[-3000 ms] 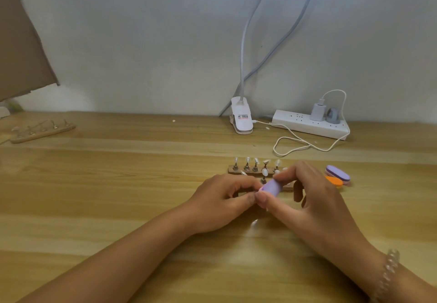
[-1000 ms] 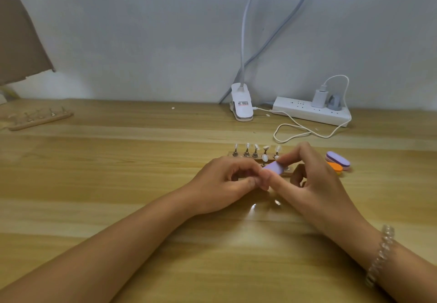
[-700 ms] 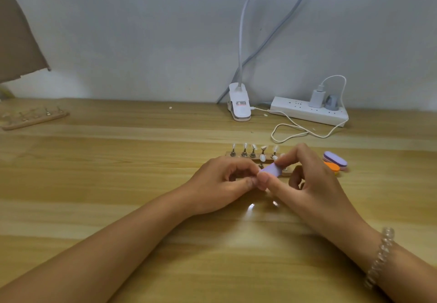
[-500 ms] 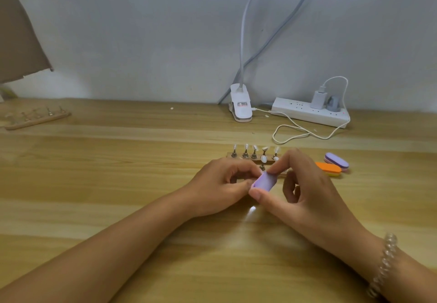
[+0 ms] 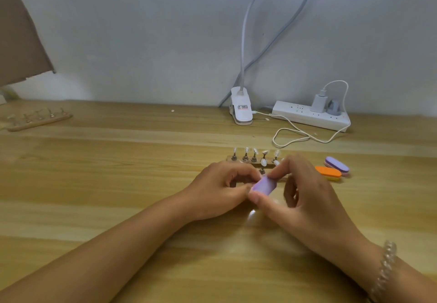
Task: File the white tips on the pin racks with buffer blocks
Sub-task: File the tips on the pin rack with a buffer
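Note:
A wooden pin rack [image 5: 238, 159] with several white tips on metal pins lies mid-table. My right hand [image 5: 305, 198] pinches a purple buffer block [image 5: 264, 185] between thumb and forefinger, just in front of the rack. My left hand [image 5: 220, 189] has its fingers curled and pinches a small pin right beside the block; what sits on that pin is hidden by fingers and block. One white tip [image 5: 263, 162] stands just above the block.
Two spare buffer blocks, orange [image 5: 328, 173] and purple [image 5: 336, 165], lie right of the rack. A second pin rack [image 5: 39, 121] sits far left. A lamp clamp [image 5: 241, 106], power strip [image 5: 311, 114] and white cable [image 5: 293, 134] line the wall.
The purple block has slid left and toward me in my right hand's pinch, uncovering the orange block behind. My left hand has stayed in place.

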The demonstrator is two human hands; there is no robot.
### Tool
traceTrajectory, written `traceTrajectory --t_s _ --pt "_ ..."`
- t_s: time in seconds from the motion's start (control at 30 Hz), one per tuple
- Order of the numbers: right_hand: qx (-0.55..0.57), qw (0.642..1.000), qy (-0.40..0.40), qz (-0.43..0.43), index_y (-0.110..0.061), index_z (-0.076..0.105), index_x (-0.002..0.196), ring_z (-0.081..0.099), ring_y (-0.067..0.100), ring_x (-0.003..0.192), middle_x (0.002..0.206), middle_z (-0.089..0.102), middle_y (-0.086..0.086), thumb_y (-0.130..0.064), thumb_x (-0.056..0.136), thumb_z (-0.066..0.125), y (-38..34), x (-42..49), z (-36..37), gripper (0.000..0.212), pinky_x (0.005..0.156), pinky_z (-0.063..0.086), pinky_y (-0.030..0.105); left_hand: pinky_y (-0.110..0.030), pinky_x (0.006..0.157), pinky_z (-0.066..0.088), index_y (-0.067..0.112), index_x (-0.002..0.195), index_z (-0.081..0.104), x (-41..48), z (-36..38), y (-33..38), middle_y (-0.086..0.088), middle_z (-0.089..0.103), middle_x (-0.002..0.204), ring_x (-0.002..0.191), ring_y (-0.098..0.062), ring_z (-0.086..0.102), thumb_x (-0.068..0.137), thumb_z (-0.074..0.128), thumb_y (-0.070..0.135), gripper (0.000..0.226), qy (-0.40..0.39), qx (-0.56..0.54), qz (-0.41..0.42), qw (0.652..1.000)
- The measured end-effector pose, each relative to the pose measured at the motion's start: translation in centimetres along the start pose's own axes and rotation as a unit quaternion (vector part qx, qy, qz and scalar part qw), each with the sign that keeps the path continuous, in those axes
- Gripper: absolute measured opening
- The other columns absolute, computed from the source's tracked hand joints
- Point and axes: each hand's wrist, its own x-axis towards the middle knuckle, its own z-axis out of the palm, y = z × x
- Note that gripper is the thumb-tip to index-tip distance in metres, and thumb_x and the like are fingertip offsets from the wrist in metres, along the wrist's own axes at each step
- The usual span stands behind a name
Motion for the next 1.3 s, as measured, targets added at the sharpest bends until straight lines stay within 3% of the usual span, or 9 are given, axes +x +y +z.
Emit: traceTrajectory --t_s 0.27,0.43,0.53,0.67,0.77,0.97,1.1,1.23,1.3 --pt "0.154 0.973 0.104 0.138 -0.024 0.051 0.094 0.049 0.008 0.053 0.091 0.064 -0.019 -0.056 0.068 0.067 1.1 1.1 -1.5 0.044 0.052 0.041 0.011 -0.046 0.096 0.053 0.021 0.089 0.072 -0.1 0.0 0.3 0.004 0.077 0.096 0.096 -0.012 0.072 0.087 0.061 0.022 0.011 0.005 -0.082 -0.015 0.996" --pt "0.048 0.997 -0.012 0.056 -0.028 0.052 0.091 0.056 0.018 0.058 0.092 0.059 -0.011 -0.049 0.075 0.072 0.8 0.4 -0.1 0.034 0.052 0.041 0.022 -0.042 0.078 0.052 0.026 0.088 0.070 0.0 0.0 0.2 0.015 0.067 0.081 0.079 -0.006 0.060 0.087 0.059 0.027 0.012 0.010 -0.021 0.007 1.000" --pt "0.046 0.995 0.023 0.085 -0.027 0.054 0.088 0.057 0.016 0.060 0.090 0.061 -0.011 -0.062 0.069 0.065 1.0 0.6 -0.5 0.041 0.054 0.043 0.028 -0.043 0.083 0.052 0.020 0.096 0.074 0.0 -0.1 0.3 0.012 0.072 0.088 0.086 -0.009 0.065 0.090 0.058 0.024 0.017 0.003 -0.018 0.013 1.000" --pt "0.010 1.000 -0.005 0.005 -0.027 0.053 0.089 0.053 0.018 0.061 0.085 0.056 -0.014 -0.057 0.075 0.070 0.4 0.3 -0.3 0.038 0.050 0.041 0.021 -0.055 0.079 0.049 0.021 0.099 0.073 -0.2 -0.1 0.3 0.005 0.072 0.093 0.089 -0.029 0.064 0.090 0.056 0.031 0.022 -0.010 0.011 0.004 1.000" --pt "0.040 0.998 0.006 0.049 -0.028 0.053 0.088 0.054 0.017 0.061 0.088 0.058 -0.013 -0.061 0.071 0.065 0.8 0.5 -0.4 0.040 0.052 0.040 0.020 -0.056 0.083 0.049 0.023 0.095 0.072 -0.1 0.0 0.2 0.004 0.072 0.094 0.092 -0.030 0.065 0.091 0.055 0.031 0.019 -0.013 0.009 0.006 1.000" --pt "-0.013 1.000 0.008 -0.005 -0.024 0.051 0.087 0.050 0.017 0.059 0.078 0.049 -0.014 -0.058 0.077 0.071 0.7 0.3 0.0 0.042 0.051 0.038 0.021 -0.037 0.062 0.039 0.030 0.092 0.072 -0.1 0.1 0.0 0.020 0.061 0.076 0.063 -0.005 0.046 0.089 0.054 0.035 0.018 -0.008 0.032 0.008 0.999" --pt "0.037 0.997 0.031 0.066 -0.026 0.052 0.088 0.052 0.011 0.063 0.088 0.058 -0.012 -0.061 0.071 0.067 1.3 0.8 -0.3 0.041 0.055 0.038 0.017 -0.048 0.076 0.051 0.027 0.093 0.074 -0.1 0.0 0.4 0.015 0.071 0.087 0.080 -0.017 0.064 0.091 0.056 0.031 0.019 -0.009 0.018 0.004 1.000" --pt "-0.015 0.999 -0.009 -0.030 -0.025 0.052 0.093 0.050 0.009 0.060 0.085 0.050 -0.017 -0.056 0.078 0.070 0.7 0.2 0.2 0.039 0.052 0.035 0.013 -0.054 0.073 0.048 0.026 0.096 0.072 -0.2 0.0 0.3 0.013 0.069 0.087 0.080 -0.016 0.061 0.090 0.054 0.031 0.020 -0.013 0.036 0.005 0.999" --pt "0.005 1.000 0.006 0.002 -0.025 0.053 0.090 0.051 0.013 0.061 0.086 0.053 -0.016 -0.058 0.076 0.070 0.8 0.3 0.0 0.039 0.052 0.037 0.016 -0.053 0.077 0.049 0.022 0.099 0.074 -0.1 0.0 0.3 0.011 0.070 0.088 0.083 -0.017 0.062 0.090 0.054 0.030 0.023 -0.009 0.031 0.002 0.999"
